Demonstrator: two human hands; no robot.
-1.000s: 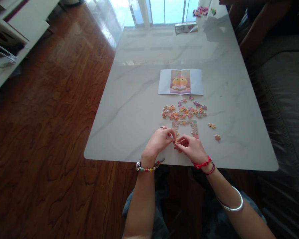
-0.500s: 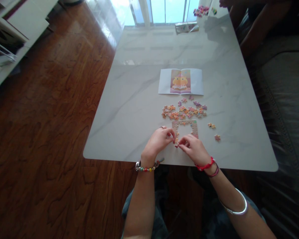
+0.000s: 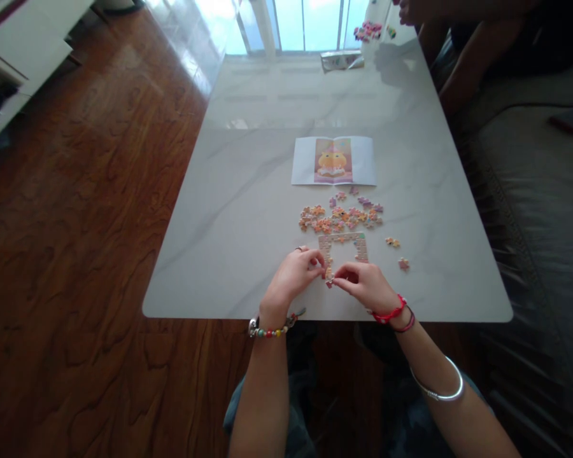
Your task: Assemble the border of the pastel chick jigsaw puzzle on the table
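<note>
From the head view we see a white marble-patterned table (image 3: pixel 248 210) on a reddish wooden floor (image 3: pixel 76 222). Our left hand (image 3: pixel 293 277) and right hand (image 3: pixel 365 285) pinch small puzzle pieces (image 3: pixel 329 280) at the partly built puzzle frame (image 3: pixel 344 247), near the table's front edge.

I am sitting at a white marble-look table (image 3: pixel 248 191) standing on a wood floor (image 3: pixel 86 210). Lying on it are a folded reference sheet (image 3: pixel 333 161), a loose scatter of puzzle pieces (image 3: pixel 340 216), a partly joined puzzle frame (image 3: pixel 342 247) just in front of me, and two stray pieces (image 3: pixel 397 252) to its right. A second pile of pieces (image 3: pixel 370 29) is sitting at the far edge.
</note>
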